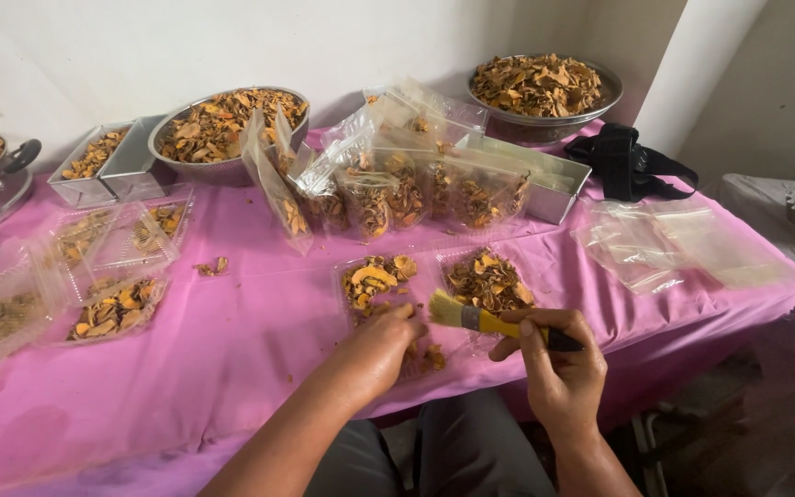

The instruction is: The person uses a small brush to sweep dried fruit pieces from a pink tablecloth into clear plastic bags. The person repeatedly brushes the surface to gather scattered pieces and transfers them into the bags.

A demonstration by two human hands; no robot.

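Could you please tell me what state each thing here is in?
Brush: held in right hand.
Left hand: resting on front tray.
Front tray: open, partly filled.
Bags: filled, upright.
Bowls: full.
Flat bags: empty.

The right hand [558, 368] holds a yellow brush [480, 318]. The left hand [379, 345] rests on a clear tray [347, 276] of dried orange pieces [374, 278]. Both sit on a pink cloth [232, 340]

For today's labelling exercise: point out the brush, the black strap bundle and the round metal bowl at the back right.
brush [471, 317], head view, metal ferrule
black strap bundle [632, 161], head view, middle
round metal bowl [607, 97], head view, right rim
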